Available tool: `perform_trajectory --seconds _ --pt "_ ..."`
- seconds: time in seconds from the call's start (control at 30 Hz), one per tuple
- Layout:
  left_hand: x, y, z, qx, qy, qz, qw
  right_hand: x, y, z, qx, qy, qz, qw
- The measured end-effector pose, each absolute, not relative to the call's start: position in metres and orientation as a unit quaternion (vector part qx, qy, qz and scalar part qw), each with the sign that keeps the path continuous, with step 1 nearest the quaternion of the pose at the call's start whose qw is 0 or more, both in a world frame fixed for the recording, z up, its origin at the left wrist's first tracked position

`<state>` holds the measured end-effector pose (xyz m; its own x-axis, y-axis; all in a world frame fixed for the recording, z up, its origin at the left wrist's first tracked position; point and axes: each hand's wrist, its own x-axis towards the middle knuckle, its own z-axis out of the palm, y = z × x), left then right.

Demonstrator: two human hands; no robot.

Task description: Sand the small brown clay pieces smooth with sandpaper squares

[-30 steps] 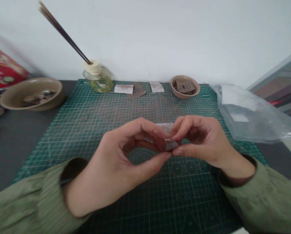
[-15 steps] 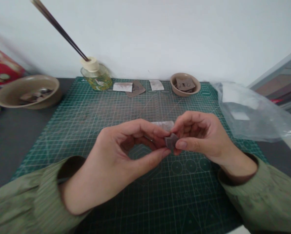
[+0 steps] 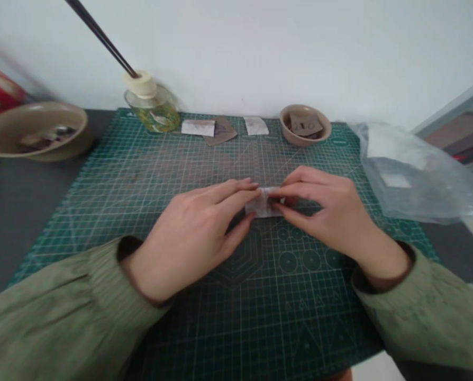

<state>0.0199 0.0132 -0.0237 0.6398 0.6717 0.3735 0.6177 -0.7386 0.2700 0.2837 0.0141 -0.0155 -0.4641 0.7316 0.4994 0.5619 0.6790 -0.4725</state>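
Observation:
A whitish, paper-like strip (image 3: 263, 210) lies on the green cutting mat (image 3: 236, 323), with fingertips at both ends. My left hand (image 3: 205, 227) rests with its fingers stretched over the strip's left end, thumb at the near edge, holding nothing. From the other side, my right hand (image 3: 324, 209) pinches close above the strip. A small dark grey-brown piece (image 3: 273, 201) shows between its fingertips, mostly hidden by them.
At the back stand a reed diffuser bottle (image 3: 153, 108) and a small bowl (image 3: 287, 132) of brown pieces. Paper scraps (image 3: 256, 126) lie along the wall. A larger bowl (image 3: 57, 152) sits left, a clear plastic bag (image 3: 430, 196) right.
Both hands have turned palm-down and come onto the whitish strip. The small piece, held up between both hands before, is now down at the strip under my right fingertips. The view has shifted slightly.

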Motion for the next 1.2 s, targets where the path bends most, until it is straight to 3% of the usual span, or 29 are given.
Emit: perform_trajectory --seconds 0.57,1.2 --pt "0.0207 0.0154 -0.0325 0.902 0.375 0.197 0.084 0.2854 0.0140 -0.0163 -0.317 -0.917 0.002 0.242" --pt "0.0199 0.0155 -0.0328 0.906 0.361 0.201 0.085 0.2889 0.0226 -0.0178 -0.303 -0.917 0.031 0.256"
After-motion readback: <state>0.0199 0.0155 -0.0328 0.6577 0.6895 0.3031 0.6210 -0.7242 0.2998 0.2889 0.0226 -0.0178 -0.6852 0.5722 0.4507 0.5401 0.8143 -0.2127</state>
